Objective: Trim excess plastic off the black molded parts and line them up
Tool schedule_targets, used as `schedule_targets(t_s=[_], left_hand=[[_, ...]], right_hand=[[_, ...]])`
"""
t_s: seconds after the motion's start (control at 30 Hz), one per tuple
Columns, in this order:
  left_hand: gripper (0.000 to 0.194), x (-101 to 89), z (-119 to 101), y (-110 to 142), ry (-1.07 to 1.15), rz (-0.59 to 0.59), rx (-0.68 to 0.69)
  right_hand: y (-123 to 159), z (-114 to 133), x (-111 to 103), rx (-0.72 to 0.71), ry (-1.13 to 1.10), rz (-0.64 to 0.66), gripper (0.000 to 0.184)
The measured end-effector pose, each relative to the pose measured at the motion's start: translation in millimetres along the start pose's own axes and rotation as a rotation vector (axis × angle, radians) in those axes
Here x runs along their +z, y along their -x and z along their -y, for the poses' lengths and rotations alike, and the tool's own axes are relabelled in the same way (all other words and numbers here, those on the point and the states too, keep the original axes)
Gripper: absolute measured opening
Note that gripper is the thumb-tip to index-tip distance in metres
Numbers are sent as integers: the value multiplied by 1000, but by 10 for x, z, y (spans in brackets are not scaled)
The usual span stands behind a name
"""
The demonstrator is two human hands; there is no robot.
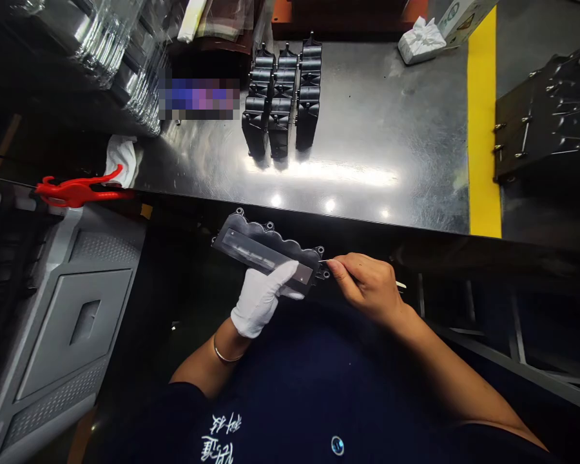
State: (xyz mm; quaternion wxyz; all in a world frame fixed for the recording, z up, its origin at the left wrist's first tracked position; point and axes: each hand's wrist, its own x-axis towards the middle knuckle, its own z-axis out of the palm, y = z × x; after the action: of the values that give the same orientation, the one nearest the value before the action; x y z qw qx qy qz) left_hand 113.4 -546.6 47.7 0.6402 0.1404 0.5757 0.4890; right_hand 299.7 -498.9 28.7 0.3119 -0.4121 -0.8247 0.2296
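Note:
My left hand [258,299], in a white glove, grips a black molded plastic part [290,248] with its thumb over a flat rectangular plate on the near face. The part is tilted, with a scalloped far edge and small ringed lugs. My bare right hand [367,283] is closed in a pinch at the part's right end. From its fingertips a thin pointed tool [323,261] reaches to that edge; whether it touches cannot be made out. A pale end shows behind the hand, and the rest of the tool is hidden in the fist.
Three similar black parts [281,103] stand on the metal table [377,129]. Yellow tape [482,129] crosses the table, with a black block [541,122] beyond it. White tissue [421,40] lies at the back. Red-handled pliers [77,190] rest above a grey crate [72,328] at left.

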Motion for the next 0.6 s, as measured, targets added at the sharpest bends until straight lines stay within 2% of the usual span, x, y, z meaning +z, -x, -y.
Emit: schedule_targets(t_s=[0.07, 0.1, 0.2, 0.23, 0.27, 0.3, 0.43, 0.6], left_hand=[[39, -13, 13, 9, -33, -2, -10], [38, -23, 19, 8, -52, 6, -15], [35, -59, 14, -14, -55, 54, -33], [35, -70, 4, -26, -44, 73, -48], [36, -78, -10, -37, -33, 94, -69], [36, -83, -25, -47, -26, 117, -96], [37, -68, -67, -37, -59, 176, -179], [39, -22, -64, 26, -27, 217, -183]], right_hand=[[-10, -5, -46, 30, -4, 65, 26], [-22, -14, -93, 24, -30, 151, 29], [-74, -58, -287, -109, -175, 565, 37], [-91, -75, -351, -164, -207, 666, 38], [-107, -90, -406, -203, -210, 709, 38], [-121, -102, -447, -224, -182, 694, 37], [-164, -118, -484, -300, 48, 474, 33], [-190, -104, -429, -393, 122, 448, 36]])
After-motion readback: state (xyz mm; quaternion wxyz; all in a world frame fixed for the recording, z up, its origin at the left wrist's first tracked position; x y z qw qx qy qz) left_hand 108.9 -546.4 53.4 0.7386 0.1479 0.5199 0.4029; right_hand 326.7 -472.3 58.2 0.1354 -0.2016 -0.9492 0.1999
